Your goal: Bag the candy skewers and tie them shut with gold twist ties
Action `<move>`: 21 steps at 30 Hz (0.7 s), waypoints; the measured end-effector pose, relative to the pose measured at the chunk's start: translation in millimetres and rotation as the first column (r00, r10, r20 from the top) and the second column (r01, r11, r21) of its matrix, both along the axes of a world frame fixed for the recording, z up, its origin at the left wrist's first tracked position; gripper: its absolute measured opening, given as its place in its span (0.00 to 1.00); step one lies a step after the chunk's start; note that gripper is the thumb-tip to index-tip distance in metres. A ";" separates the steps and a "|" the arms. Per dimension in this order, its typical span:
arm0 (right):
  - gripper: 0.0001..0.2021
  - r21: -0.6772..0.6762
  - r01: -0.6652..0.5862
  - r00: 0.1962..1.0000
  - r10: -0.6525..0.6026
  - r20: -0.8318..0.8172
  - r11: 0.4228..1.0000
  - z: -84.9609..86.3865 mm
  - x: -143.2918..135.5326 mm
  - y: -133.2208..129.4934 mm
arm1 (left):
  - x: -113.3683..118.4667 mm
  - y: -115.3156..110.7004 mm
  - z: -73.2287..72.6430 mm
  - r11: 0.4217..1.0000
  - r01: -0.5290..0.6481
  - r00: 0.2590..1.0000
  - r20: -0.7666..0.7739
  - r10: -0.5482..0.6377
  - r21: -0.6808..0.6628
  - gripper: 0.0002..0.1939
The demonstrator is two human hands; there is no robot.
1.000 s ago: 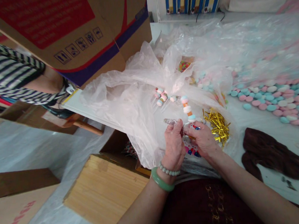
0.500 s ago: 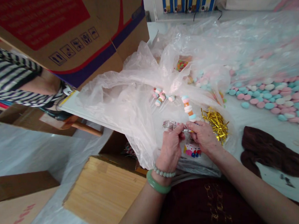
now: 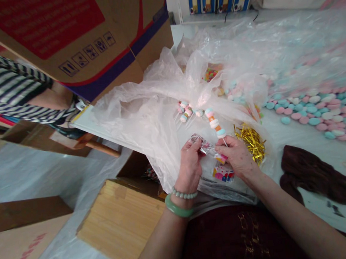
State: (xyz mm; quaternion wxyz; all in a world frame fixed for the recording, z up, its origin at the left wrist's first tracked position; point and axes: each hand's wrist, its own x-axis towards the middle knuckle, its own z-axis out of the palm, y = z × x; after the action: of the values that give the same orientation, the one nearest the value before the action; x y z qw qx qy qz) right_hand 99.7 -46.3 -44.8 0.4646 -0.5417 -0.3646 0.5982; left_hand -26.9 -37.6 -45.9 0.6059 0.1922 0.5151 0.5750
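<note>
My left hand (image 3: 190, 163) is closed on a shiny, printed clear wrapper (image 3: 203, 144), which stretches toward the other hand. Between the fingers of my right hand (image 3: 236, 153) is the stick of a candy skewer (image 3: 214, 123), stacked with blue, white, orange and pink pieces and tilted up to the left. The wrapper's right end reaches these fingers too. Below them lies a colourful printed packet (image 3: 223, 173). Gold twist ties (image 3: 252, 142) are heaped right of my right hand. Smaller candy skewers (image 3: 185, 111) lie beyond my hands on the plastic sheet.
Blue, pink and white candies (image 3: 324, 111) spread at right, partly under clear plastic (image 3: 289, 52). A dark brown cloth (image 3: 320, 175) lies nearer. A large carton (image 3: 94, 40) stands at back left, beside a person's striped sleeve (image 3: 10, 80). A wooden board (image 3: 120, 223) is at lower left.
My left hand has moved slightly left, away from my right hand, and more of the wrapper shows between them. The candy skewer has shifted slightly left, with its stick now visible.
</note>
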 end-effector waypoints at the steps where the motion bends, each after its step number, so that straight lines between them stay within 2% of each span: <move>1: 0.06 0.003 0.000 1.000 0.000 0.004 1.000 -1.3 -0.1 -0.3 | -1.7 2.2 0.2 1.000 -0.007 0.999 0.039 0.007 -0.004 0.10; 6: 0.06 -0.041 0.015 0.999 -0.014 0.035 0.999 -6.4 -2.1 1.4 | -5.4 5.9 2.6 0.993 -0.120 0.992 0.034 0.120 0.009 0.13; 9: 0.07 -0.015 0.015 0.998 -0.014 0.059 1.000 -9.8 -0.6 4.8 | -4.9 3.2 4.8 0.988 -0.145 0.988 0.056 0.147 -0.049 0.16; 12: 0.06 0.069 0.013 0.987 -0.023 0.156 0.998 -11.2 4.8 9.9 | -1.7 -2.5 10.0 0.980 0.007 0.995 0.101 0.014 -0.201 0.21; 15: 0.04 0.186 -0.049 0.940 -0.017 0.340 0.981 -7.2 10.8 13.7 | 4.5 -7.7 18.6 0.929 0.213 0.972 0.165 -0.169 -0.302 0.19; 19: 0.07 0.275 -0.149 0.847 -0.021 0.531 0.950 1.9 12.5 13.1 | 12.9 -8.8 24.7 0.910 0.288 0.933 0.303 -0.197 -0.298 0.08; 21: 0.09 0.278 -0.139 0.861 -0.022 0.509 0.950 4.2 11.3 12.0 | 15.6 -7.6 21.8 0.926 0.272 0.915 0.367 -0.165 -0.262 0.06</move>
State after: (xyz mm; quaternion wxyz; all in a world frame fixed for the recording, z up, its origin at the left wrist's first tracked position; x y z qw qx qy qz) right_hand 111.0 -34.3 -40.5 0.4119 -0.5897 -0.5779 0.3855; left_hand -11.3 -45.2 -24.2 0.7689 0.0507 0.4613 0.4398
